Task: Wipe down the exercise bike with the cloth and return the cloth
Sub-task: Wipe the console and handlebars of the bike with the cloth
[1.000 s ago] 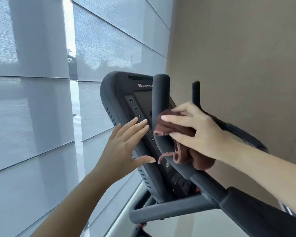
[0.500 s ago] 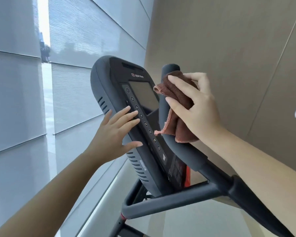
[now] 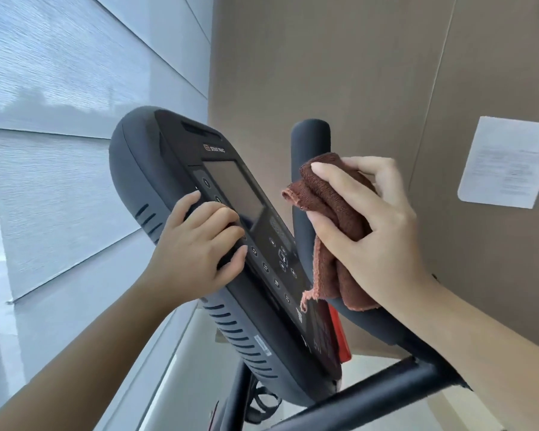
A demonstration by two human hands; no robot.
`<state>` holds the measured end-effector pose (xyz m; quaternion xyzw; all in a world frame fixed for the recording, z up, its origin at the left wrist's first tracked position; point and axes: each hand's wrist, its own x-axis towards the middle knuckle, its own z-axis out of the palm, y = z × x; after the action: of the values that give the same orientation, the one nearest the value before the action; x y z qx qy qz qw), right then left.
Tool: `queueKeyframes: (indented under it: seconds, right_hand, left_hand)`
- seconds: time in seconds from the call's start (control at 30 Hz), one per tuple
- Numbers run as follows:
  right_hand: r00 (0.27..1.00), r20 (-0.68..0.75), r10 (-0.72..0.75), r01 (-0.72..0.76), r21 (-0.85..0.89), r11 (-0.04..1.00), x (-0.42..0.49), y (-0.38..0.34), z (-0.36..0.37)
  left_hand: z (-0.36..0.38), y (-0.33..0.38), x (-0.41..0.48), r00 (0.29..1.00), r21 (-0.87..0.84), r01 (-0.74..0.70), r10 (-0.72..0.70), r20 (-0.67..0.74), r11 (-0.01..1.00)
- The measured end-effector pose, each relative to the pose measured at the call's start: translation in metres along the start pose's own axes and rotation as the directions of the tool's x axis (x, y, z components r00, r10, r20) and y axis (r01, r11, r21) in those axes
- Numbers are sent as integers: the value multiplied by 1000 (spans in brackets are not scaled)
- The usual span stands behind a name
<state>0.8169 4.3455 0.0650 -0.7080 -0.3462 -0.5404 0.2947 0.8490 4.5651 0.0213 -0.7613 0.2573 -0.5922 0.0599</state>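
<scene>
The exercise bike's dark console (image 3: 175, 157) tilts across the middle of the view, with a screen and button rows. My left hand (image 3: 196, 244) grips its left edge, fingers curled over the buttons beside the screen. An upright black handlebar (image 3: 310, 135) rises just right of the console. My right hand (image 3: 374, 225) holds a brown cloth (image 3: 333, 213) wrapped around that handlebar a little below its rounded tip. Loose cloth ends hang down toward the bar's bend.
Grey window blinds (image 3: 59, 119) fill the left side. A brown wall (image 3: 324, 57) stands close behind the bike, with a white paper sheet (image 3: 507, 163) stuck on it at the right. A black crossbar (image 3: 371, 396) runs below the console.
My left hand went from flat against the console to curled over its edge. My right hand and the cloth went up the handlebar, then slid down a little from the tip.
</scene>
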Motion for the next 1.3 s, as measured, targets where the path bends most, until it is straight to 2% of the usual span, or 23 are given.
queueKeyframes:
  seconds: [0.13,0.3,0.37,0.47,0.53,0.7,0.83,0.93,1.07,1.23,1.3]
  right_hand:
    - [998,69,-5,12,-99,995,-2,-6,-7]
    - [981,186,-47,98,-279,955,-10,-18,-19]
    - [993,115,-21,53,-283,958,-8,-21,-16]
    - [997,-77,9,-30,-283,959,11,-24,-4]
    - [989,-139,44,-83,-291,953,25,-26,5]
    - [975,-125,185,-219,-370,903,21,-40,23]
    - [976,-101,192,-216,-518,828,5,-52,22]
    - [976,-25,214,-181,-636,750,-16,-64,19]
    - [950,41,309,-213,-638,740,-28,-77,9]
    - [967,-220,132,-238,-585,775,14,-81,26]
    - [955,-233,181,-287,-588,756,27,-81,43]
  left_hand:
    - [3,-10,-2,995,-33,-74,72,-62,997]
    - [9,-15,-3,983,-50,-128,120,-138,990]
    - [10,-17,-3,976,-55,-159,148,-162,986]
    - [12,-22,-1,959,-68,-214,196,-204,974]
    - [11,-27,1,953,-81,-226,202,-227,971]
    - [13,-39,-1,949,-103,-229,199,-245,968]
    - [14,-39,-1,950,-117,-238,207,-234,964]
    - [14,-40,-3,952,-128,-233,199,-233,964]
    - [16,-40,-6,954,-139,-233,198,-227,963]
    - [15,-42,-6,954,-150,-242,207,-218,959]
    - [16,-42,-6,953,-162,-247,209,-219,955]
